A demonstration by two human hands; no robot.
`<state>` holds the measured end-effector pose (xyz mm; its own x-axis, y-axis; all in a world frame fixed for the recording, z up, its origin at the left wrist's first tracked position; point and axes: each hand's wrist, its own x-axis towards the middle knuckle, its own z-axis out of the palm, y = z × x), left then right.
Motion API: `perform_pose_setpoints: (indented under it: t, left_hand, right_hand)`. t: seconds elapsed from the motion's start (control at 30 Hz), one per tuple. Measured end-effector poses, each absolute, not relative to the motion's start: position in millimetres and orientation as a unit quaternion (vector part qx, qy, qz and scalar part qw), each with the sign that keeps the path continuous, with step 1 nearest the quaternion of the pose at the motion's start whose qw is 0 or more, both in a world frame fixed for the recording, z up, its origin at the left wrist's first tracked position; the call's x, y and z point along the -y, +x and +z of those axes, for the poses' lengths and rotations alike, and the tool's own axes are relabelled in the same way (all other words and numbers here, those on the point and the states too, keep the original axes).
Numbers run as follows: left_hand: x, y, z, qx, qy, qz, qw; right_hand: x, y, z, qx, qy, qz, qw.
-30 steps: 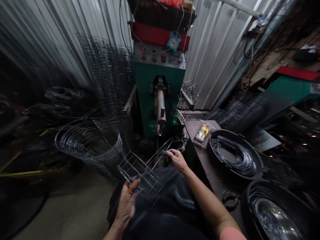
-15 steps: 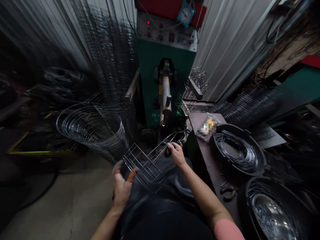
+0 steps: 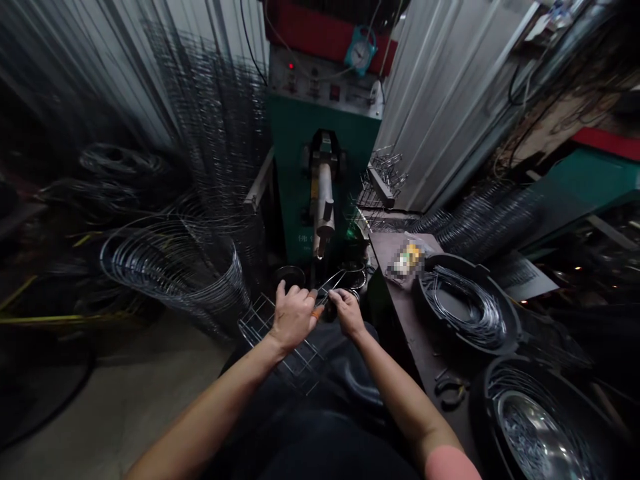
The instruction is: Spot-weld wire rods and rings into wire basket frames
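A small wire rack of thin metal rods lies over my lap, its grid partly covered by my left arm. My left hand reaches across the grid, thumb and fingers closed at the rods of its narrow end; an orange wrap shows on a digit. Close beside it, my right hand pinches the same narrow end, where bent rods stick out toward the machine. The exact contact of the fingertips is small and dark. Ahead of both hands stands a green machine with a thick metal electrode arm pointing toward me.
Left of me leans a stack of wire hoops, with tall wire mesh behind. On the right bench are a black tray of wire rings, pliers and a metal bowl of small pieces. A dark round dish sits below the machine.
My left hand has left the rack's left edge and moved right and up to the narrow end, beside my right hand. My right hand keeps its pinch there. The whole view has shifted slightly.
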<state>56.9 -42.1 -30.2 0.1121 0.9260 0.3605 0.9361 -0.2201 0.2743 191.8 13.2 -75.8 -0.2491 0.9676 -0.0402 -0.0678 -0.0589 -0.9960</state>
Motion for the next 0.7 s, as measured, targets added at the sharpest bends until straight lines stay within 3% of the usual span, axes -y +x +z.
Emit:
perform_pose_setpoints:
  t: [0.7]
  left_hand:
    - [-7, 40, -26, 0.625, -0.747, -0.226, -0.01]
  right_hand:
    - [-61, 177, -74, 0.469, -0.426, 0.645, 0.428]
